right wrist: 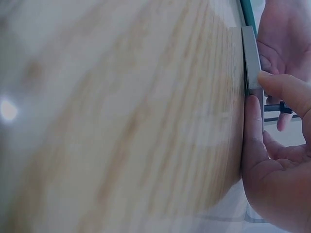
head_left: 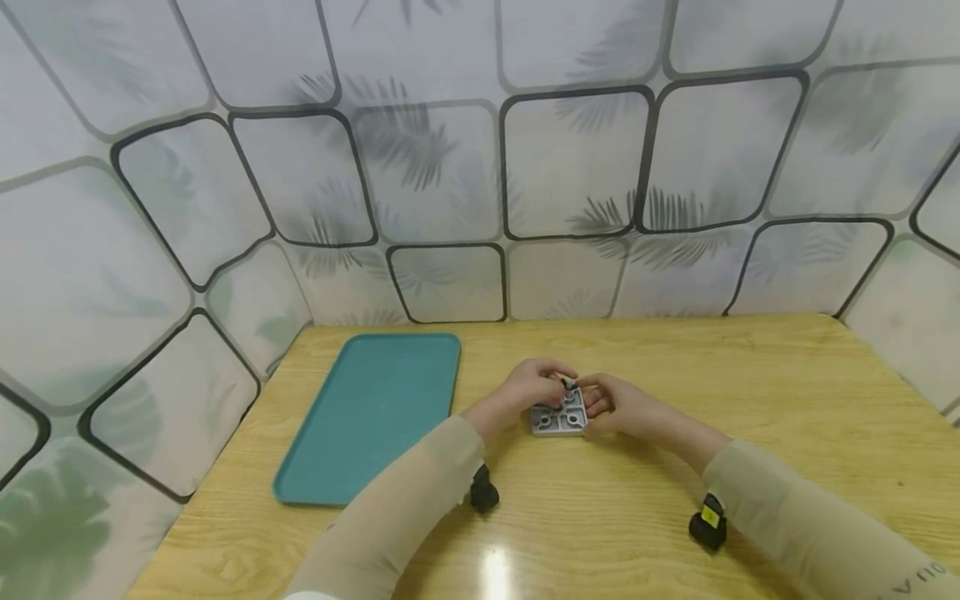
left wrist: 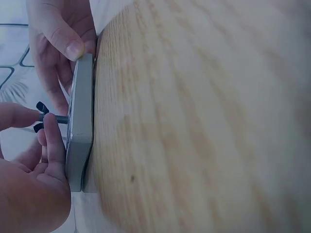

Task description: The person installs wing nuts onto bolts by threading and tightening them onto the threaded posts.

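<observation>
The left hand (head_left: 534, 387) pinches a black wing nut (left wrist: 42, 107) on a threaded bolt (left wrist: 61, 119) standing up from a grey metal plate (head_left: 558, 423). The right hand (head_left: 621, 407) grips the plate's edge — it lies on the bench (head_left: 570, 517), right of a teal tray (head_left: 382, 408).

Reaches out with left arm (head_left: 408, 500) and right arm (head_left: 802, 508), slanting in from both sides. Has left grip (head_left: 532, 385) and right grip (head_left: 622, 404) close together, palms turned in. Pinches with thumb and finger on the left, and on the right too.
</observation>
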`<state>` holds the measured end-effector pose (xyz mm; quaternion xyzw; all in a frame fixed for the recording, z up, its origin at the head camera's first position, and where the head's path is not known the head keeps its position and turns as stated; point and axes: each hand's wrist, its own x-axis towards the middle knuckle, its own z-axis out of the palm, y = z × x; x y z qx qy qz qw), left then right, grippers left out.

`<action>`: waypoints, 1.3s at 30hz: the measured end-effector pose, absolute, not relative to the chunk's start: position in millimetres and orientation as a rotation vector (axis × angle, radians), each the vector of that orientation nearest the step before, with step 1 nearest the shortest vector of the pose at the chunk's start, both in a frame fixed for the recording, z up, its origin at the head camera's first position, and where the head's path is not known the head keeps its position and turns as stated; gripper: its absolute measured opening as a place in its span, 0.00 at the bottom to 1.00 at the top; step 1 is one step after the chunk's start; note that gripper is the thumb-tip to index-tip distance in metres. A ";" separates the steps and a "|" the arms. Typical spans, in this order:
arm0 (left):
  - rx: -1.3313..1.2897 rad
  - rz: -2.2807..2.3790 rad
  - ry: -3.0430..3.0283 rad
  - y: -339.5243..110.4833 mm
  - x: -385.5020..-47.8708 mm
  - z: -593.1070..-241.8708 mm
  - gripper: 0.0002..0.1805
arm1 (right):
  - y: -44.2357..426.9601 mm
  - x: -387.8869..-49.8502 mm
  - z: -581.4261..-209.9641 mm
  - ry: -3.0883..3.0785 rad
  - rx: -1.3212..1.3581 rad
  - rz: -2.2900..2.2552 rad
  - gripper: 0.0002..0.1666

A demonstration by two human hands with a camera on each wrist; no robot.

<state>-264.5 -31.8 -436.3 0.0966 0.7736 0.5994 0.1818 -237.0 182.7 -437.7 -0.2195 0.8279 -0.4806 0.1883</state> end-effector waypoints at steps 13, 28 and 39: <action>0.089 1.745 2.409 -17.8 -253.5 -438.0 0.18 | 176.8 -232.5 -434.7 2.371 -0.493 -1.324 0.48; 0.188 1.767 2.282 -24.6 -256.4 -441.9 0.09 | 174.7 -228.9 -436.2 2.368 -0.502 -1.334 0.49; 0.265 1.743 2.152 -33.5 -267.2 -441.4 0.15 | 175.9 -232.4 -436.7 2.373 -0.491 -1.330 0.51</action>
